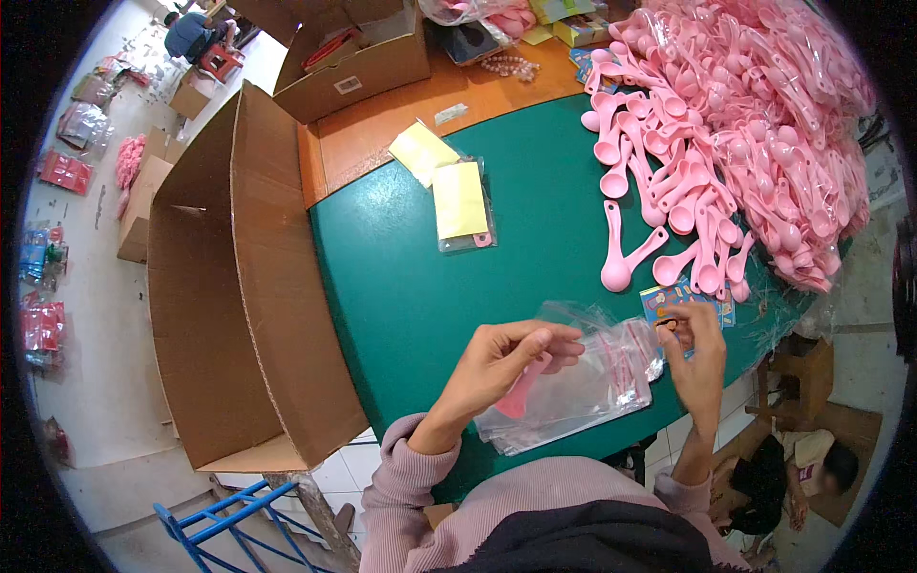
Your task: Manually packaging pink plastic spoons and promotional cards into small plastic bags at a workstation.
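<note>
The person's two bare hands are apart above the near edge of a green tabletop (401, 277). The left hand (506, 361) has its thumb and fingers stretched to the right, over a pink piece (521, 392) at the left end of a stack of clear bags (592, 382); whether it grips the piece cannot be told. The right hand (699, 353) is bent at the bags' right end, beside a blue printed card (721, 313); its fingertips are curled close together, but whether they pinch anything is unclear. The bags lie directly in front of the body, probably so both hands reach them without stretching. Just beyond the right hand, loose pink double-ended spoons (683, 181) spread toward the person from a large bagged heap (793, 143), likely kept on that side for easy picking. Two yellow-faced packets (460, 201) lie farther off, left of the spoons, with a broad stretch of green between, giving sideways room. Movement looks tighter on the right, where the spoons crowd the table's edge, and on the left, where a tall open carton (196, 315) stands against it. At the far side, orange wood (353, 143) bears a smaller open box (368, 72) and a beaded string (511, 67).
</note>
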A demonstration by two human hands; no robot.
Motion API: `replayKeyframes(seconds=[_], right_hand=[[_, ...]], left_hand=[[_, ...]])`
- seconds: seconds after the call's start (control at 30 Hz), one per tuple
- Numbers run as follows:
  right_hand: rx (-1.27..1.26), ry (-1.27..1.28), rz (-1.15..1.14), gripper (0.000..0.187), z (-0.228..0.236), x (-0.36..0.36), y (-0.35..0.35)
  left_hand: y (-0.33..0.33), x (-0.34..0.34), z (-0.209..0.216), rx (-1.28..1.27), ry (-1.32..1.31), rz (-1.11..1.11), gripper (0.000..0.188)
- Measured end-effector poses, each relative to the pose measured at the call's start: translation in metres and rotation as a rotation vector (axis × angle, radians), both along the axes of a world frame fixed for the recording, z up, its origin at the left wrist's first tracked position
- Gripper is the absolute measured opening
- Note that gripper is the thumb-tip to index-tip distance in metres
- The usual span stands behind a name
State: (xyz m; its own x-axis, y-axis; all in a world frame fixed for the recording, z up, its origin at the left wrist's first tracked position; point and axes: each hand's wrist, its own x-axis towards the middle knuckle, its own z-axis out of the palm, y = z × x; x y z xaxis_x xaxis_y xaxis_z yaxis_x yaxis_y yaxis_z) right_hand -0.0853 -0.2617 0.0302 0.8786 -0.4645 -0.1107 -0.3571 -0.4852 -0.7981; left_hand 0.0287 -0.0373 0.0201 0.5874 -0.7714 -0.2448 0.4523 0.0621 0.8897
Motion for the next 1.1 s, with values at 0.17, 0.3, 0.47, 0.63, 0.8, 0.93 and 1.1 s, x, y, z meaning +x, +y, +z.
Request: replayKeyframes(seconds=[0.17,0.3,0.47,0.63,0.8,0.93,1.1], right_hand=[[-0.448,0.028,-0.169,0.032,-0.034,-0.026,-0.019],[-0.337,0.099,-0.269,0.027,-0.026,-0.03,-0.028],[-0.714,-0.134,-0.095,0.016,0.023,-0.002,-0.021],[0.131,-0.243,0.092,0.021,0.05,0.021,-0.001],[-0.169,-0.184,0.401,0.028,0.071,0.035,0.009],[-0.232,-0.135,0.542,0.028,0.068,0.039,0.007],[-0.21,-0.08,0.608,0.027,0.077,0.041,0.006]], left_hand=[[-0.003,0.005,0.002,0.055,0.034,0.045,0.034],[-0.006,0.003,0.0,0.046,-0.009,0.039,0.039],[-0.008,0.006,0.007,0.034,-0.015,-0.097,0.033],[-0.013,0.01,0.01,0.071,-0.062,-0.184,0.032],[-0.012,0.013,0.011,0.113,-0.158,-0.205,0.031],[-0.015,0.012,0.008,0.2,-0.336,-0.281,0.029],[-0.015,0.01,0.005,0.183,-0.326,-0.247,0.027]])
